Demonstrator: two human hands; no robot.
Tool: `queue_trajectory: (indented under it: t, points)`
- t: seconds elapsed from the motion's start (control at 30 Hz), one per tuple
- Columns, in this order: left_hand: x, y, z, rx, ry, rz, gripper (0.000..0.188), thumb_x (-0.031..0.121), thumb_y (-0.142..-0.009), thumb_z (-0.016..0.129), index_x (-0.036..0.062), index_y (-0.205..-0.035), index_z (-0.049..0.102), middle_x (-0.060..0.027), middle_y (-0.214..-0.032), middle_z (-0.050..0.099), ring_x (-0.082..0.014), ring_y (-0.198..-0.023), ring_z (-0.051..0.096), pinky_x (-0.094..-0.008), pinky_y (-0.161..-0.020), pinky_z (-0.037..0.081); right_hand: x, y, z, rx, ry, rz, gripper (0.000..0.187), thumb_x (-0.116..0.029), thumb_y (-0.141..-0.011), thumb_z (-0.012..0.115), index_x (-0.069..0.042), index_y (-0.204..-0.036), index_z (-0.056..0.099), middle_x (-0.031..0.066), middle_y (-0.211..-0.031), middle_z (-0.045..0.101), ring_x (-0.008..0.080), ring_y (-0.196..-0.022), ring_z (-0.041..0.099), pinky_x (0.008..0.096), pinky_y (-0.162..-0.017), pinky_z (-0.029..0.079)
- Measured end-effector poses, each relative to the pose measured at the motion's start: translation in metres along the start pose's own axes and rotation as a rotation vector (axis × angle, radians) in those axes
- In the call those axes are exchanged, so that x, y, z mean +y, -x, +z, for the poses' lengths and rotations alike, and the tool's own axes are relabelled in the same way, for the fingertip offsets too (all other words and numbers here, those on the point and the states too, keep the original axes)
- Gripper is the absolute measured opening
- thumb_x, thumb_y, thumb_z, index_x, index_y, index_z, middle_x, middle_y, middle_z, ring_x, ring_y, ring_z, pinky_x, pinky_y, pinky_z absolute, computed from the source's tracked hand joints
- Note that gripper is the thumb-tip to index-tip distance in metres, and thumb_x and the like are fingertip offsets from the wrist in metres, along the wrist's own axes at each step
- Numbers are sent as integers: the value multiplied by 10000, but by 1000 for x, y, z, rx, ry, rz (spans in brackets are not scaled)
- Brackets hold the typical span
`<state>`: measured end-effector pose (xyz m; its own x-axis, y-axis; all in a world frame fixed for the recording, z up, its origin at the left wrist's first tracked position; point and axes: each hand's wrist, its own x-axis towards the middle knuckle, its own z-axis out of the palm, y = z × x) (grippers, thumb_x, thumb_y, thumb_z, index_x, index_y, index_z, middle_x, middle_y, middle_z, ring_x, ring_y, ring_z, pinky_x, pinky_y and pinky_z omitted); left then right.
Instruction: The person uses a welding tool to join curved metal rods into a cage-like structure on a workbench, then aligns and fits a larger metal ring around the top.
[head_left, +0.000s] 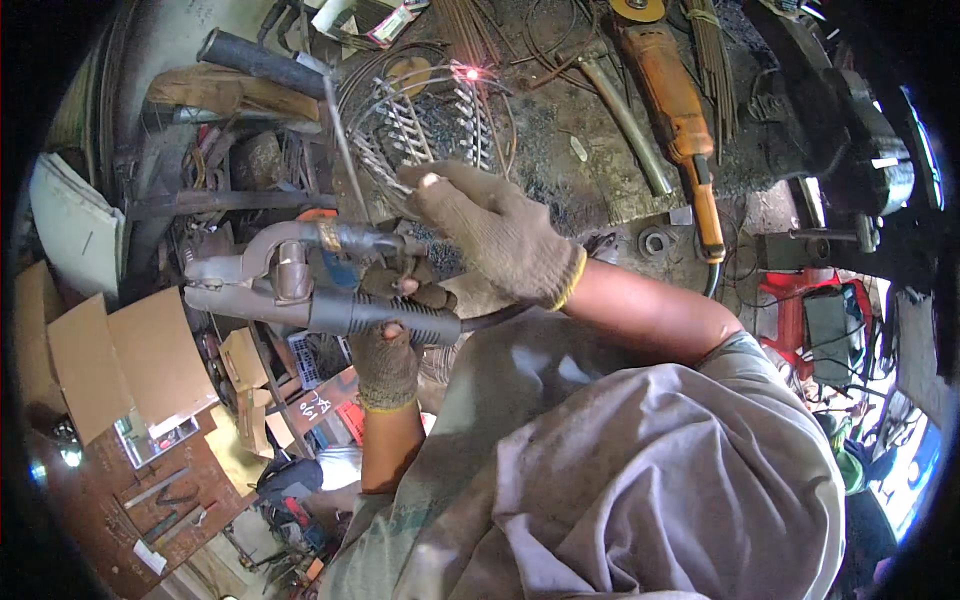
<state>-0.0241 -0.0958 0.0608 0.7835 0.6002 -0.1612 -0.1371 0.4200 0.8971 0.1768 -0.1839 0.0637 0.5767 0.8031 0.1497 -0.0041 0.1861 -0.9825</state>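
Note:
My left hand (385,370), in a brown knitted glove with bare fingertips showing, is closed round the ribbed black handle of a welding electrode holder (290,295). The holder's jaws point left. My right hand (495,230), gloved too, reaches across from the right with its fingers bent over the near end of a metal frame (405,130). This frame has curved thin rods and ridged, twisted-looking bars. A small spot (473,73) at its far end glows red. The fingertips' underside is hidden.
An orange angle grinder (670,90) and a metal pipe (625,125) lie on the dark worktop (560,200), with bundled thin rods (710,70) beside them. Left are cardboard boxes (160,345) and a dark tube (260,62). A red chair (790,310) stands at right.

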Motion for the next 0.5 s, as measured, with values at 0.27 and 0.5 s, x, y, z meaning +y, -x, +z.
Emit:
queue_trajectory:
  t: [0.27,0.5]
  points:
    - [-7,4,-23,35,305,-133,620,252,-867,813,68,-1392,540,-165,-1350,553,-334,-1131,571,-393,-687,574,-10,-61,-19,-333,-95,429,384,-392,-1003,629,-71,-1195,713,93,-1017,735,167,-971,685,317,-928,524]
    - [-12,17,-38,144,510,-146,571,153,-911,753,98,-1435,534,-193,-1370,609,-369,-1225,614,-439,-770,644,13,-84,-44,340,-36,39,310,-327,-1025,576,-35,-1031,681,145,-844,671,220,-769,647,383,-738,519]
